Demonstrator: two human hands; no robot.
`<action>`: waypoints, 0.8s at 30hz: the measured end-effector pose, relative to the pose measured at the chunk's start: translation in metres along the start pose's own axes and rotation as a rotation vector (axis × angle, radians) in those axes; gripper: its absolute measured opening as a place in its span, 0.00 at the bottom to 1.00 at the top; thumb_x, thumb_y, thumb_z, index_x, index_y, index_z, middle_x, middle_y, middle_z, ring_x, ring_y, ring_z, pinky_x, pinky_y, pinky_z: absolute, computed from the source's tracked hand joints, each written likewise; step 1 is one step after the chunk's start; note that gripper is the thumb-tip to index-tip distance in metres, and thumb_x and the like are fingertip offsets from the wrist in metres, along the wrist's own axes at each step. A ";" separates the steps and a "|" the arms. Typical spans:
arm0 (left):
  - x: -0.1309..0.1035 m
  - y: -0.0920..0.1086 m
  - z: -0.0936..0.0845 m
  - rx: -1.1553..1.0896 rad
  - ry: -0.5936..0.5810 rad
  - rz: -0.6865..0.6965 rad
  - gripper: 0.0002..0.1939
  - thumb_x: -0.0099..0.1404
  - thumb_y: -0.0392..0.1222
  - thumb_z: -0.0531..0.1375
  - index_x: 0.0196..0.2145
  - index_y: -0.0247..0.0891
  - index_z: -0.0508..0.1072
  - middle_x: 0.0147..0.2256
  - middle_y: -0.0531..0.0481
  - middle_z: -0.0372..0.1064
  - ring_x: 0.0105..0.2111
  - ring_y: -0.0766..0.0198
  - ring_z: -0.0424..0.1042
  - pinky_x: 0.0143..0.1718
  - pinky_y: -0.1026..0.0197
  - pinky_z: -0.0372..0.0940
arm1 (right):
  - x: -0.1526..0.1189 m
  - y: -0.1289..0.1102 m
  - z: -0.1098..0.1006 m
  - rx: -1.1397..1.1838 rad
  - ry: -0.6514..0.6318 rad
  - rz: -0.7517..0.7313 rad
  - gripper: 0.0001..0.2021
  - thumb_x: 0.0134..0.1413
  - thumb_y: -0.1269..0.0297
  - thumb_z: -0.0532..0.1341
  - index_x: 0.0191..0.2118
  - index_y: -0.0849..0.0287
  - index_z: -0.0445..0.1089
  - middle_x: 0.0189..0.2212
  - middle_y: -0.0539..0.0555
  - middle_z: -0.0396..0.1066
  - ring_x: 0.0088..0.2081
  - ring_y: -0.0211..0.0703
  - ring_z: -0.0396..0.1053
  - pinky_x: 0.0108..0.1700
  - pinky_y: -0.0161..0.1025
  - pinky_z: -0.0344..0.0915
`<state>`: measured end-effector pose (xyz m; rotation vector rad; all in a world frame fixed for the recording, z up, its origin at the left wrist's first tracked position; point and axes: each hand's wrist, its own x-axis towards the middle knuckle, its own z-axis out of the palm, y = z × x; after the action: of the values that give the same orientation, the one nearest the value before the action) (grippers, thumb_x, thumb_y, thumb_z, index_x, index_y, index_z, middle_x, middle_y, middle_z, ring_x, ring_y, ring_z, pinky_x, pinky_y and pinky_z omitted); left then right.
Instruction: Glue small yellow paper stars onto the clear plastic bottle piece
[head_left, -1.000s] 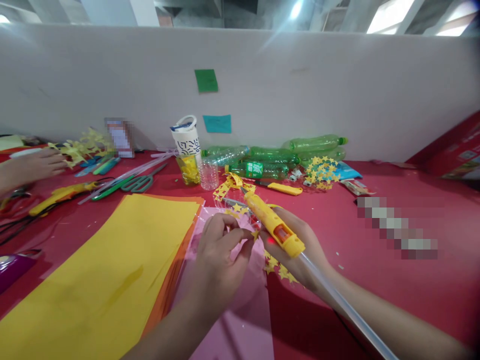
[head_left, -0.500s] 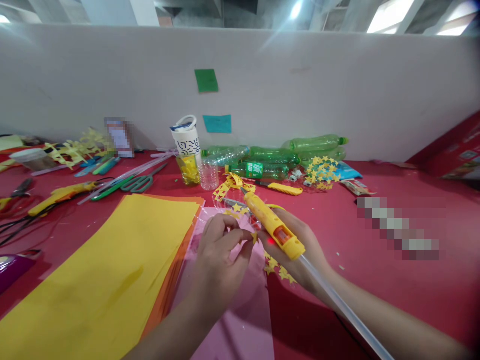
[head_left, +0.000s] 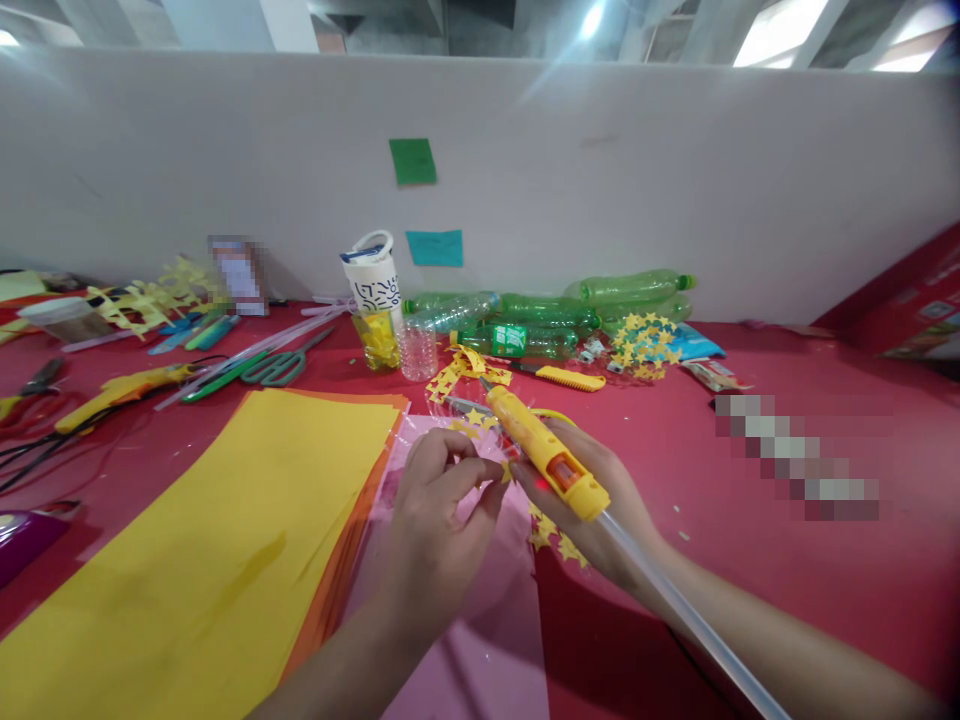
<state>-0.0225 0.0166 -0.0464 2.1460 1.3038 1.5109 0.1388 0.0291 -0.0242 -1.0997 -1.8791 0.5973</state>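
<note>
Star (head_left: 507, 471), small and yellow, right there at the fingertips of the left hand (head_left: 446, 500), thumb and forefinger pressed together on it! Just across from it, the right hand (head_left: 600, 480) is wrapped around a yellow glue gun (head_left: 547, 445), nozzle aimed forward and away; whether its fingertips touch the star too, you can't tell. A clear glue stick (head_left: 675, 600) runs out of the gun's back, over the right forearm. Below the left hand lies a pink sheet (head_left: 480, 640), and to that hand's left, a big yellow sheet (head_left: 187, 520) on top of orange sheets (head_left: 360, 530). More cut-out stars (head_left: 551, 535) just under the right hand, and loose stars (head_left: 476, 418) ahead of the left! Further forward of both hands, a yellow cutter (head_left: 570, 377), then green bottles (head_left: 517, 341) lying along the wall (head_left: 675, 180). Well out ahead of the left hand, there's a white cup (head_left: 373, 280), with scissors (head_left: 277, 367) off to its left.
</note>
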 end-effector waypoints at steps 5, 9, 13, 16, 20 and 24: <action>0.000 0.000 0.000 -0.007 0.009 0.000 0.07 0.59 0.29 0.60 0.31 0.41 0.72 0.35 0.51 0.60 0.35 0.65 0.64 0.35 0.60 0.62 | 0.001 -0.001 0.000 0.008 -0.002 0.020 0.08 0.52 0.69 0.60 0.27 0.57 0.59 0.31 0.51 0.67 0.31 0.40 0.66 0.32 0.36 0.61; 0.000 -0.001 -0.001 0.003 0.004 -0.029 0.07 0.60 0.30 0.60 0.32 0.42 0.72 0.35 0.52 0.60 0.35 0.65 0.64 0.36 0.60 0.62 | 0.001 -0.001 0.000 0.019 0.024 0.024 0.05 0.50 0.69 0.62 0.31 0.57 0.63 0.29 0.50 0.65 0.29 0.39 0.64 0.31 0.36 0.61; 0.001 0.000 -0.002 0.037 0.001 -0.041 0.06 0.60 0.32 0.61 0.31 0.42 0.73 0.35 0.52 0.60 0.36 0.64 0.64 0.36 0.60 0.62 | 0.000 -0.003 -0.003 -0.005 0.071 -0.036 0.06 0.49 0.70 0.62 0.28 0.57 0.63 0.28 0.50 0.64 0.30 0.40 0.65 0.32 0.37 0.62; 0.000 0.000 -0.002 0.033 -0.013 -0.059 0.05 0.61 0.33 0.59 0.31 0.42 0.72 0.35 0.51 0.60 0.35 0.64 0.65 0.35 0.59 0.63 | -0.002 -0.007 -0.006 -0.011 0.125 -0.103 0.04 0.50 0.70 0.61 0.29 0.56 0.64 0.27 0.50 0.65 0.29 0.41 0.66 0.32 0.39 0.64; -0.002 -0.007 0.001 0.000 0.000 -0.086 0.06 0.59 0.33 0.61 0.31 0.45 0.71 0.35 0.52 0.62 0.35 0.63 0.66 0.35 0.57 0.65 | -0.004 -0.008 -0.008 -0.071 0.122 -0.259 0.08 0.49 0.75 0.59 0.34 0.55 0.68 0.29 0.52 0.71 0.37 0.46 0.69 0.40 0.45 0.67; -0.001 -0.013 0.003 -0.034 0.013 -0.092 0.07 0.57 0.34 0.62 0.31 0.46 0.71 0.36 0.52 0.64 0.36 0.61 0.68 0.35 0.55 0.68 | -0.005 0.000 -0.005 -0.055 0.074 -0.359 0.09 0.49 0.74 0.61 0.35 0.54 0.69 0.31 0.52 0.74 0.45 0.48 0.68 0.43 0.46 0.68</action>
<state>-0.0271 0.0239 -0.0563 2.0300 1.3513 1.5023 0.1444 0.0251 -0.0235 -0.7789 -1.9748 0.2979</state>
